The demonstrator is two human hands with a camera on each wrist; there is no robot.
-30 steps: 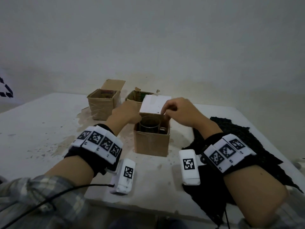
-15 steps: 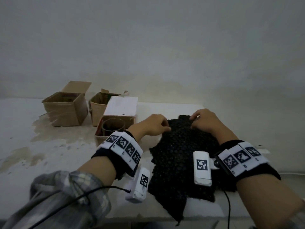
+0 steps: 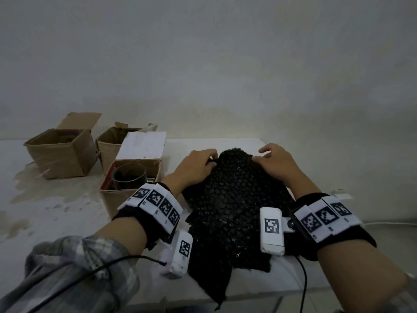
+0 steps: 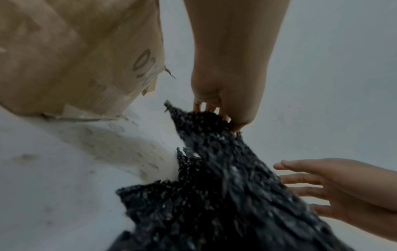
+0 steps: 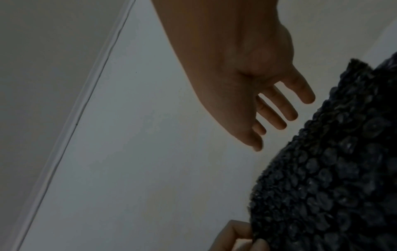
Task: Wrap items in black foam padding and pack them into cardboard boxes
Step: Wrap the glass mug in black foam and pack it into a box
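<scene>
A black bubbled foam sheet lies on the white table in front of me, its near end hanging over the front edge. My left hand pinches the sheet's far left corner with curled fingers; the left wrist view shows that corner raised off the table. My right hand sits at the far right corner, fingers spread and relaxed, the thumb touching the edge. In the right wrist view the right fingers hang straight beside the foam, holding nothing.
Left of the foam stands an open cardboard box with a white flap and a glass cup inside. Two more open boxes stand behind it. A small white object lies at the right.
Both hands left the box with the glass and moved right to the foam's far edge. The left hand has taken hold of the far left corner; the right hand's fingers have spread.
</scene>
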